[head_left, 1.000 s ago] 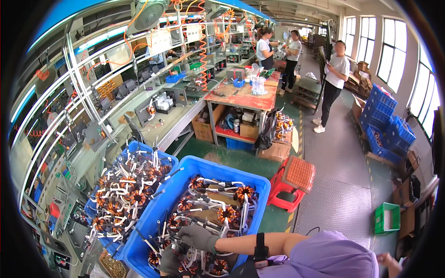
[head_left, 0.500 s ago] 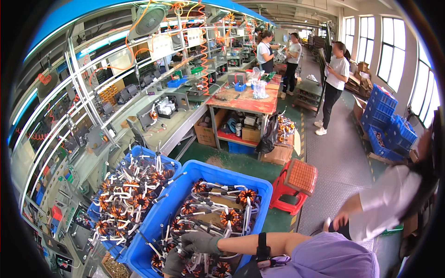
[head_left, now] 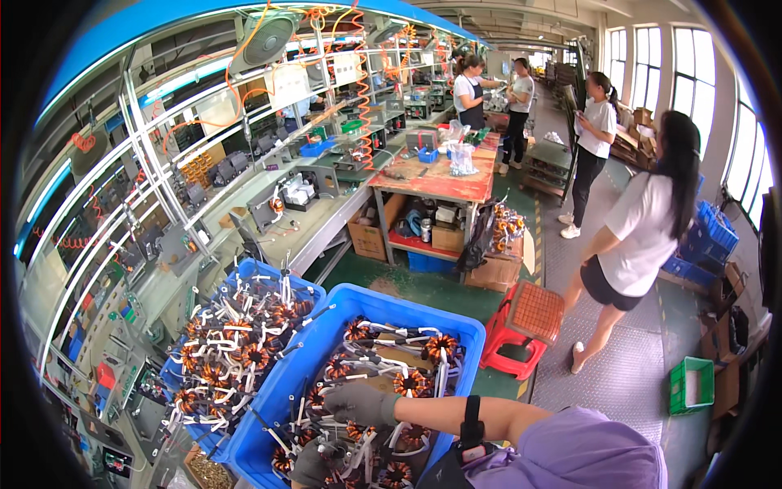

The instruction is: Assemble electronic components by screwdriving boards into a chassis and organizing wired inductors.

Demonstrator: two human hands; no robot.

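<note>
Head view, two gloved hands over wound ring coils: the right hand (head_left: 358, 404) reaches across with its fingers toward the left, and the left hand (head_left: 319, 464) lies just nearer the wearer, low among the leads. Both hands look partly curled; their fingertips are hidden by gloves and wire, so neither how far they are open nor whether either has hold of a coil can be told. The nearest ring coil (head_left: 356, 430) sits between the two, partly covered by the right hand, inside the large blue tub (head_left: 399, 311). The step in hand appears to be sorting or laying out coils there; the next move would seem to call for freeing one coil's leads from its neighbours before any lift. That coil's facing is obscured, and its long axis cannot be judged with certainty; the white leads (head_left: 360, 460) beside the left hand slant away from the wearer and rightward. Just beyond the right hand and to its right, another coil (head_left: 410, 383) shows its ring face upward, close to a brown sheet (head_left: 393, 355). Left of the grip, a second blue tub (head_left: 259, 267) bears a heaped tangle of similar coils (head_left: 254, 356).
</note>
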